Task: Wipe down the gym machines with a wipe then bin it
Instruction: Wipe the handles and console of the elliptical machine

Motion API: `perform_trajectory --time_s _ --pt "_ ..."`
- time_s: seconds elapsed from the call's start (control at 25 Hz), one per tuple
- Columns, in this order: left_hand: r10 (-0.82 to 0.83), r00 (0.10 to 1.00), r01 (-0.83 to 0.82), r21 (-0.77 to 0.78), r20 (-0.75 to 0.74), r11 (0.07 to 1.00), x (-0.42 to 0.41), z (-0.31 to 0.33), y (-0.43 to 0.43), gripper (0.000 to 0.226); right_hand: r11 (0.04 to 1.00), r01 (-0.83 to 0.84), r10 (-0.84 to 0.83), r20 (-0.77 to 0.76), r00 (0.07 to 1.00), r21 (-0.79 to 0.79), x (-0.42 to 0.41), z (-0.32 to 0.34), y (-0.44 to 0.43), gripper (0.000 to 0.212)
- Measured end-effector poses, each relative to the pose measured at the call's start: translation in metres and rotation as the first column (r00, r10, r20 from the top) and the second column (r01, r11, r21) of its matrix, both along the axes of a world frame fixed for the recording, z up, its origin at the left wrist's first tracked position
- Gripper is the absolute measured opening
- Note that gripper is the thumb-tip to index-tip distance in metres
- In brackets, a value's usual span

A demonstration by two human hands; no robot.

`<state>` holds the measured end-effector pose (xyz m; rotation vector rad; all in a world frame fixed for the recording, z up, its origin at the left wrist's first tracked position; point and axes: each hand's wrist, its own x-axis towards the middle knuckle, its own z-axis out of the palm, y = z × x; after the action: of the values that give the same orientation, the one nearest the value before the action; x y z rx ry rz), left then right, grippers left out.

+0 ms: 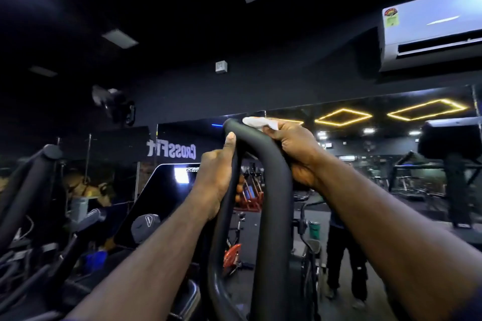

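Both hands are gripping: we are wrapping our left hand point(216, 177) round the black handle point(271, 190) and clamping the white wipe point(257, 122) onto its top with curled right hand point(292, 146) fingers point(276, 136).

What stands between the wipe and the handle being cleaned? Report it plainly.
Nothing visible. The right hand presses the white wipe straight onto the top of the black loop handle. The left hand grips the loop's other side, lower down and clear of the wipe.
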<state>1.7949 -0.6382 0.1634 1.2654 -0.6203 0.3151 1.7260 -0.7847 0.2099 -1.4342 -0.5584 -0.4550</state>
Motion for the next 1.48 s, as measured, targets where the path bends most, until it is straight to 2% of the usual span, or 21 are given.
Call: perform_trajectory --time_s 0.24,0.4,0.48,0.56,0.6,0.68,0.76,0.84,0.88,0.96,1.0,1.04,1.12,1.2,1.24,1.4,1.48 --pt "0.084 0.996 -0.083 0.032 -0.024 0.996 -0.013 -0.002 -0.005 0.060 0.975 -0.029 0.017 0.057 0.998 0.219 -0.029 -0.093 -0.036 0.028" --pt "0.133 0.990 -0.131 0.049 -0.037 0.990 -0.017 -0.001 -0.008 0.066 0.949 -0.092 0.080 0.055 0.995 0.301 -0.004 -0.060 -0.031 0.027" --pt "0.145 0.989 -0.143 0.040 -0.041 0.989 -0.017 -0.002 -0.008 0.071 0.973 -0.082 0.081 0.016 0.997 0.218 0.006 -0.027 -0.017 0.028" --pt "0.137 0.990 -0.136 0.035 -0.041 0.990 -0.015 -0.002 -0.008 0.066 0.992 -0.097 0.094 0.041 0.995 0.074 0.014 -0.015 -0.013 0.031" --pt "0.131 0.991 -0.129 0.039 -0.039 0.991 -0.015 -0.002 -0.008 0.064 0.995 -0.082 0.079 0.059 0.995 0.054 0.014 -0.018 -0.015 0.034" --pt "0.128 0.991 -0.126 0.043 -0.037 0.991 -0.014 -0.004 -0.007 0.063 0.996 -0.022 0.008 0.157 0.988 0.084 0.005 -0.045 -0.022 0.039" --pt "0.127 0.991 -0.125 0.048 -0.042 0.991 -0.014 -0.004 -0.006 0.064 0.991 0.130 -0.137 0.346 0.928 0.044 -0.010 -0.095 -0.029 0.041" --pt "0.127 0.991 -0.124 0.050 -0.043 0.991 -0.015 -0.003 -0.006 0.064 0.915 0.404 -0.334 0.528 0.780 -0.018 -0.026 -0.140 -0.028 0.053" --pt "0.133 0.990 -0.131 0.048 -0.041 0.990 -0.015 -0.003 -0.007 0.063 0.846 0.532 -0.403 0.630 0.664 -0.020 -0.030 -0.150 -0.029 0.059" --pt "0.134 0.990 -0.132 0.049 -0.038 0.990 -0.014 -0.003 -0.007 0.060 0.735 0.678 -0.429 0.773 0.468 -0.003 -0.034 -0.140 -0.030 0.059" --pt "0.125 0.991 -0.123 0.051 -0.039 0.991 -0.014 -0.003 -0.005 0.058 0.710 0.704 -0.403 0.815 0.416 -0.009 -0.032 -0.122 -0.029 0.054" --pt "0.112 0.993 -0.110 0.055 -0.033 0.992 -0.013 -0.004 -0.004 0.057 0.697 0.715 -0.367 0.835 0.410 -0.045 -0.029 -0.098 -0.027 0.049" --pt "0.086 0.996 -0.086 0.069 -0.003 0.994 -0.010 -0.006 0.000 0.055 0.662 0.716 -0.280 0.813 0.510 -0.221 -0.022 -0.056 -0.017 0.043" --pt "0.064 0.998 -0.066 0.089 0.024 0.994 -0.007 -0.008 0.003 0.055 0.618 0.715 -0.239 0.788 0.567 -0.327 -0.015 -0.049 -0.012 0.043" --pt "0.056 0.998 -0.059 0.095 0.030 0.994 -0.006 -0.009 0.003 0.056 0.594 0.735 -0.249 0.795 0.553 -0.326 -0.017 -0.056 -0.013 0.042" --pt "0.006 0.999 -0.008 0.046 0.043 0.999 0.001 -0.008 0.002 0.058 0.477 0.845 -0.206 0.903 0.376 -0.242 -0.040 -0.114 -0.020 0.030" --pt "0.004 0.999 -0.006 0.042 0.048 0.999 0.002 -0.008 0.003 0.056 0.398 0.881 -0.217 0.907 0.362 -0.256 -0.048 -0.123 -0.016 0.027"
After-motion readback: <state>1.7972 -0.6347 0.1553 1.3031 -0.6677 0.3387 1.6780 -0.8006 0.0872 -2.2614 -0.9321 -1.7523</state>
